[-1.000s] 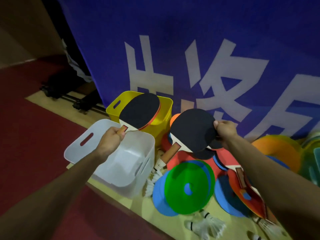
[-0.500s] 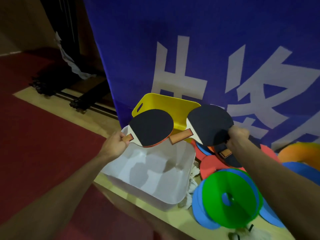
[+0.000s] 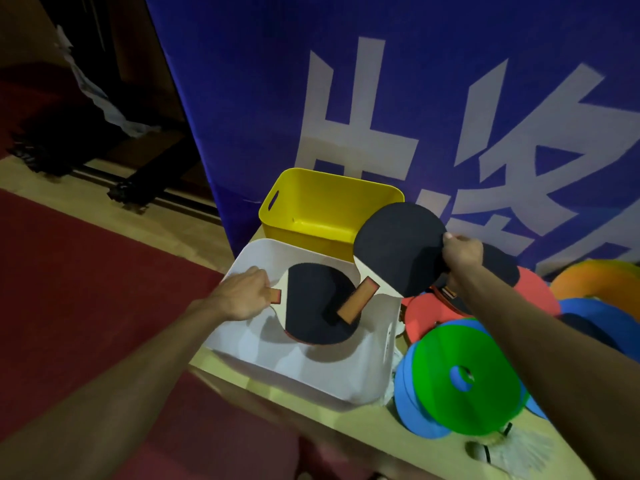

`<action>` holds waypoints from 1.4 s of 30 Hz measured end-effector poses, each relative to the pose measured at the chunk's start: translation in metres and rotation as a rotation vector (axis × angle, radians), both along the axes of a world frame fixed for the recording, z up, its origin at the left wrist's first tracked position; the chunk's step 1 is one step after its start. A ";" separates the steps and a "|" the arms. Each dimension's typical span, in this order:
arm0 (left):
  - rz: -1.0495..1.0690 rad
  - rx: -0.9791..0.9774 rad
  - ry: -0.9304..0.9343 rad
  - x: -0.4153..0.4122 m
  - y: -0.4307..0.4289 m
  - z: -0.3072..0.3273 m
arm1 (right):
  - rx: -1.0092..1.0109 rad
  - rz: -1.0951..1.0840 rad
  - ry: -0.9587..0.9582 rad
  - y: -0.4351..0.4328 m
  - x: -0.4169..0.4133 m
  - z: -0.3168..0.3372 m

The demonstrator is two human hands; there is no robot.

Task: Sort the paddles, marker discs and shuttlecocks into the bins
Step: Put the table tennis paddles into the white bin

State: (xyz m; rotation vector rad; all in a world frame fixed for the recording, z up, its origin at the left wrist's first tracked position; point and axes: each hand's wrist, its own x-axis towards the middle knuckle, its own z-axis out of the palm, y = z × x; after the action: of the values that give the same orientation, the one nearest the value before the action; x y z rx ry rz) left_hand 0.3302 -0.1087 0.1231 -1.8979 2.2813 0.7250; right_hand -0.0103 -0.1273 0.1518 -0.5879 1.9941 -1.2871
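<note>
Both forearms are bare to the edge of view, no sleeves showing; the left hand (image 3: 242, 296) and right hand (image 3: 462, 252) wear no gloves, rings or watch.

Dim room, blue banner behind.
A blue banner (image 3: 415, 98) with white characters hung behind; red carpet (image 3: 86, 289) met pale wood floor (image 3: 207, 244), dark furniture legs (image 3: 131, 192) at left.
</note>
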 end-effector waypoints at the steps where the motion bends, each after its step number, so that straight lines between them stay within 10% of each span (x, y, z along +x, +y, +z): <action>1: -0.029 0.027 -0.014 -0.003 -0.002 -0.006 | 0.004 0.026 0.021 -0.001 0.001 -0.001; 21: -0.352 0.174 -0.233 -0.030 -0.044 -0.109 | 0.093 0.172 -0.059 0.017 0.010 -0.026; 29: -0.275 0.226 -0.102 -0.023 -0.039 -0.094 | 0.089 0.236 -0.042 0.016 0.024 -0.020; 35: -0.060 0.418 0.414 -0.040 -0.028 -0.045 | 0.057 0.310 -0.048 0.020 0.038 -0.009; 42: 0.099 0.090 0.496 -0.042 -0.006 -0.023 | 0.030 0.389 -0.262 0.029 0.056 0.005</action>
State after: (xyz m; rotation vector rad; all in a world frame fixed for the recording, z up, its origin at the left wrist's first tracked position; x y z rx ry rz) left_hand 0.2885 -0.1148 0.0996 -1.9714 2.3637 1.4263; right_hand 0.0460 -0.0984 0.1563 -0.7119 1.5881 -1.0346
